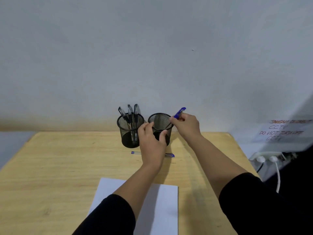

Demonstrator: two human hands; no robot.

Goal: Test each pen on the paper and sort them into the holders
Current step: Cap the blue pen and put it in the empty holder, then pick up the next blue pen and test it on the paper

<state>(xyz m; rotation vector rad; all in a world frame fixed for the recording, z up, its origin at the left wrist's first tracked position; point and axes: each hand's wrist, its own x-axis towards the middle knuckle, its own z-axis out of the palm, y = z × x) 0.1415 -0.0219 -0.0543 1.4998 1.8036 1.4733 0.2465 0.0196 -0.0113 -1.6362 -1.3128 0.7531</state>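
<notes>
Two black mesh holders stand at the back of the wooden table. The left holder (130, 133) contains three black pens (130, 114). My left hand (151, 141) grips the front of the right holder (159, 119). My right hand (186, 124) holds a blue pen (179, 113) tilted over that holder's right rim, its tip inside the cup. Another blue pen (169, 155) lies on the table in front of the holders, mostly hidden by my left wrist. A white paper sheet (166, 209) lies near the front edge, partly under my left arm.
The wooden table (67, 167) stands against a pale wall. At the right, a power strip (265, 157) with white plugs and cords sits beside the table's edge, below a handwritten notice (282, 131).
</notes>
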